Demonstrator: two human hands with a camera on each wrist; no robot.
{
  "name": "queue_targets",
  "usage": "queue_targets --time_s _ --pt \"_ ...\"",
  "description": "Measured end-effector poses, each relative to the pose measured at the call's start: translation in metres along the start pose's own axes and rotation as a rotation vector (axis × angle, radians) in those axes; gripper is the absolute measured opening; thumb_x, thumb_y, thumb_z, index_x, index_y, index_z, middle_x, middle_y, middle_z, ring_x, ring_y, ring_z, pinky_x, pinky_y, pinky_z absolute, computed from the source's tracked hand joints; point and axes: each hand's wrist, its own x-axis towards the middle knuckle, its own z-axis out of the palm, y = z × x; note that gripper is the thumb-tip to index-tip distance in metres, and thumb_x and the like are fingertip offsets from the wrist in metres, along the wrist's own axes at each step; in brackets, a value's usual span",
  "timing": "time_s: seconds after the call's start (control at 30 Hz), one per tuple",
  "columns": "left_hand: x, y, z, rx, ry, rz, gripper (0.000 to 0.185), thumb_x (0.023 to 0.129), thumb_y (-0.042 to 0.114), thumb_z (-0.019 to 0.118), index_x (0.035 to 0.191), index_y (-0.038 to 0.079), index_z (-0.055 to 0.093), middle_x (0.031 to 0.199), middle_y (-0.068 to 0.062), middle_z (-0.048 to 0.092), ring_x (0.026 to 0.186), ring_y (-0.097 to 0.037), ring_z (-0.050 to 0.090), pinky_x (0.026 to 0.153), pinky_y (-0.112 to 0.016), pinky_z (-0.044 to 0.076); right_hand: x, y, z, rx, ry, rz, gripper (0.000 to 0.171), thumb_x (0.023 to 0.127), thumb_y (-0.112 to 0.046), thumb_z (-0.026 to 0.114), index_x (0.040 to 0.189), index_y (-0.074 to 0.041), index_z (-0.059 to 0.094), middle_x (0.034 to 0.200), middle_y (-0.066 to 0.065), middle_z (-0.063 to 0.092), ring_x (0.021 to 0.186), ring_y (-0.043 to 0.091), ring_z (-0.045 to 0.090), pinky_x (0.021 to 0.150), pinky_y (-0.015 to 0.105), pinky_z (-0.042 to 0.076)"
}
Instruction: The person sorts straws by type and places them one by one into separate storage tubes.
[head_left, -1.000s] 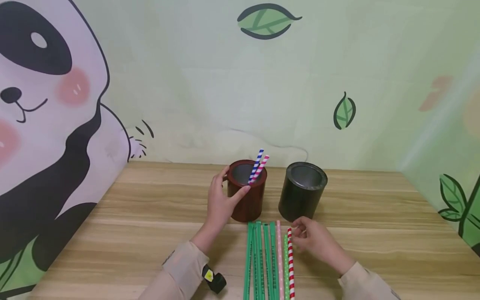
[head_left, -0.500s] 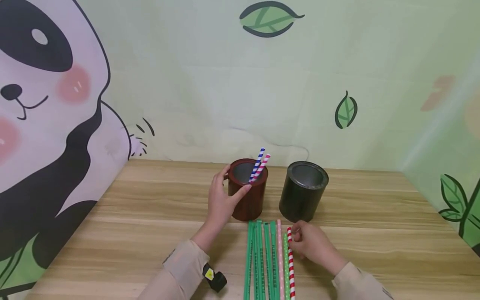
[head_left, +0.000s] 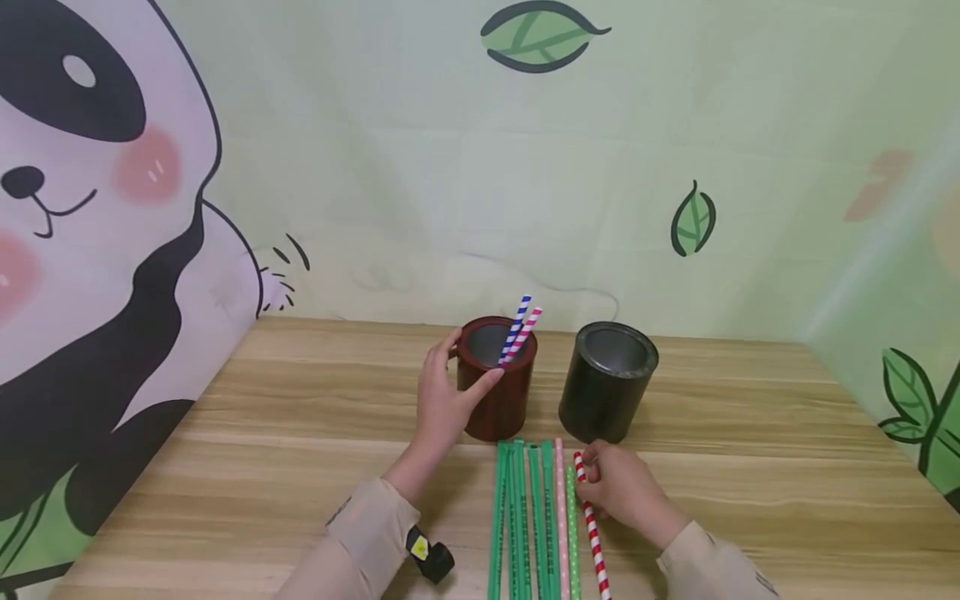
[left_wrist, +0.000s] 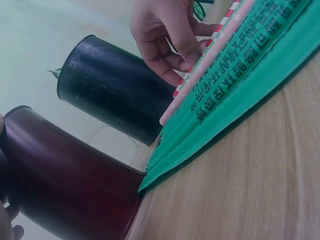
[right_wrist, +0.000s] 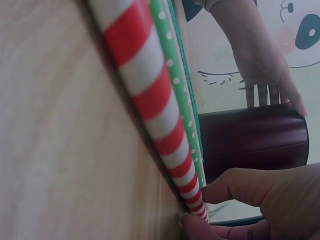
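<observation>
Near end of red-white straw (head_left: 597, 550) now swung off green dotted straw (head_left: 573, 533) vs prev. frame | my R hand (head_left: 630, 490) pinches its far end, length over table (head_left: 757, 467) | L hand (head_left: 444, 402) clamped on maroon mug (head_left: 498, 407) | I'd guess v. light, stiffish, crushable; grip nr tip, gently

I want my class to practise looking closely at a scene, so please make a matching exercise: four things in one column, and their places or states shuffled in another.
Column one
1. red-striped straw
2. black container
3. blue-striped straw
4. green dotted straw

Column two
A. leans inside the dark red mug
B. lies between the pale pink straw and the red-striped straw
C. pinched by the right hand
D. stands right of the mug in the head view

Pairs: 1-C, 2-D, 3-A, 4-B
</observation>
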Motion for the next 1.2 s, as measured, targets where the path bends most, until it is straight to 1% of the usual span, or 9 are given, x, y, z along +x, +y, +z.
queue_targets --time_s 0.17,0.3,0.53,0.83,0.93,1.03,1.13,1.2 --pt "0.000 0.001 0.000 0.000 0.000 -0.005 0.079 0.078 0.038 0.078 0.143 0.010 0.042 0.139 -0.012 0.051 0.124 -0.031 0.049 0.103 -0.054 0.043 -0.001 -0.002 0.000 -0.015 0.001 0.009 0.028 0.073 -0.002 0.071 0.098 0.001 0.058 0.065 -0.001 0.053 0.041 0.009 0.052 0.043 0.023 0.041" --pt "0.000 0.001 0.000 -0.001 0.002 -0.008 0.079 0.078 0.038 0.078 0.143 0.011 0.043 0.139 -0.012 0.051 0.124 -0.030 0.049 0.103 -0.054 0.043 -0.001 -0.002 0.000 -0.005 -0.005 0.020 0.029 0.073 -0.001 0.072 0.098 0.002 0.059 0.064 0.000 0.053 0.041 0.009 0.052 0.042 0.023 0.042" --pt "0.000 0.002 0.000 -0.005 0.008 0.013 0.077 0.078 0.037 0.078 0.142 0.009 0.044 0.138 -0.013 0.051 0.124 -0.031 0.050 0.103 -0.055 0.043 -0.001 -0.002 -0.001 0.005 -0.012 0.034 0.029 0.073 0.001 0.072 0.099 0.003 0.060 0.064 0.001 0.054 0.042 0.010 0.051 0.042 0.022 0.044" --pt "-0.001 0.001 0.000 -0.003 0.001 -0.011 0.079 0.078 0.039 0.078 0.143 0.012 0.042 0.139 -0.011 0.051 0.125 -0.030 0.048 0.104 -0.054 0.042 0.000 -0.003 0.001 -0.060 -0.010 0.031 0.025 0.074 -0.003 0.074 0.095 0.000 0.060 0.063 0.001 0.052 0.045 0.011 0.050 0.044 0.023 0.042" --pt "-0.001 0.001 0.000 -0.005 0.003 -0.013 0.079 0.078 0.039 0.078 0.143 0.012 0.042 0.139 -0.011 0.051 0.126 -0.030 0.048 0.105 -0.054 0.041 0.000 -0.002 -0.001 -0.068 -0.007 0.018 0.025 0.073 -0.003 0.073 0.095 0.001 0.061 0.063 0.001 0.052 0.046 0.011 0.050 0.045 0.023 0.041" --pt "-0.001 0.002 0.000 0.002 0.008 0.001 0.078 0.078 0.038 0.078 0.142 0.011 0.043 0.138 -0.012 0.052 0.125 -0.030 0.049 0.104 -0.054 0.042 -0.001 -0.002 -0.004 -0.058 0.002 0.009 0.025 0.072 -0.002 0.072 0.095 0.002 0.062 0.063 0.000 0.052 0.047 0.010 0.049 0.045 0.022 0.040" --pt "-0.001 0.002 0.000 0.004 0.016 0.014 0.077 0.078 0.037 0.078 0.142 0.010 0.044 0.138 -0.012 0.052 0.124 -0.030 0.050 0.103 -0.053 0.043 -0.001 -0.002 -0.011 -0.048 0.017 -0.020 0.025 0.072 -0.002 0.070 0.095 0.003 0.062 0.063 -0.001 0.052 0.048 0.009 0.048 0.045 0.021 0.038" --pt "-0.001 0.002 -0.001 0.001 0.017 0.016 0.076 0.078 0.037 0.078 0.141 0.009 0.044 0.137 -0.013 0.052 0.123 -0.031 0.050 0.103 -0.054 0.042 -0.001 -0.001 -0.016 -0.047 0.027 -0.056 0.024 0.072 -0.001 0.069 0.094 0.003 0.062 0.063 -0.001 0.052 0.050 0.009 0.047 0.046 0.020 0.037"
